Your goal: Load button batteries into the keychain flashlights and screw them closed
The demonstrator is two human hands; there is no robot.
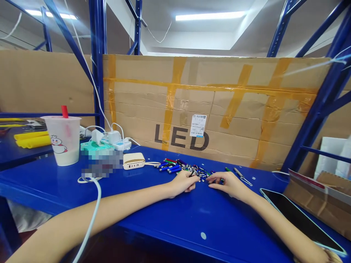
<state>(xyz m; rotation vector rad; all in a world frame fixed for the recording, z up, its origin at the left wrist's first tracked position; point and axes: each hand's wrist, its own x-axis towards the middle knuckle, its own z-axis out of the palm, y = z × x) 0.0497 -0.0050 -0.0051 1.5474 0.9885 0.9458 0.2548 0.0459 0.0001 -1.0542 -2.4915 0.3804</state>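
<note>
Tubes (172, 168) and metal bits (193, 168), left fingers (194, 179) pinched on dark piece (191, 174), right fingers (216, 186) parted, hold unclear

Lies in a low, untidy heap of small shiny metallic pieces (195, 170) and slim blue, red and green cylinders (173, 170) on the blue surface (219, 219), with blue cylinders mostly at the left end and one slim dark piece (192, 174) in the left grip (183, 182).
</note>
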